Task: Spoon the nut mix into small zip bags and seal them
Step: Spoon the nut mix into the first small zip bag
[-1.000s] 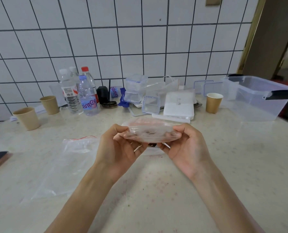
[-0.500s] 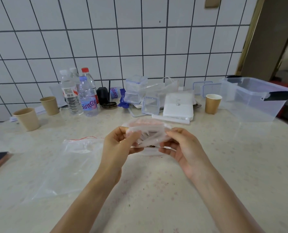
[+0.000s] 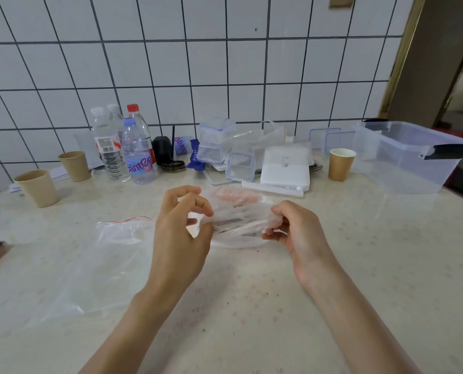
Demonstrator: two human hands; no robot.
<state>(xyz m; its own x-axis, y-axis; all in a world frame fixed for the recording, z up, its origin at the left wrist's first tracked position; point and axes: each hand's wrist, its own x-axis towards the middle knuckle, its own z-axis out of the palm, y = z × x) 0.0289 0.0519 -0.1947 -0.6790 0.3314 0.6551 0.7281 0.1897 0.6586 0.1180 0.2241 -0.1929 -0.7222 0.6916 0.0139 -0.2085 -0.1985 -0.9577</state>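
holding a small clear zip bag point(image 3: 238, 225) above the table point(image 3: 359, 265) at centre frame, the two hands work it from opposite ends. the left hand point(image 3: 181, 233) sits at the bag's 9 o'clock end with fingers curled and thumb and fingertips pinching the film; the right hand point(image 3: 297, 233) sits at the 3 o'clock end, fingers curled round the bunched plastic. both hands are clamped on the bag and stand apart, with the film stretched between them. whether the bag's mouth is open or pressed closed cannot be told; the film is crumpled and blurred. pinkish material point(image 3: 235, 197) shows at the bag's 12 o'clock side; its nature is unclear. a larger zip bag point(image 3: 95, 255) with a red seal line lies flat at 9 o'clock of the left hand, well apart from the held bag. judgement: the step in hand is either opening or sealing the small bag. procedure: keep the two lips aligned, hold the mouth uppermost so no contents spill, pinch at one corner and run along the strip to the other, then confirm closure along the full width before setting down.
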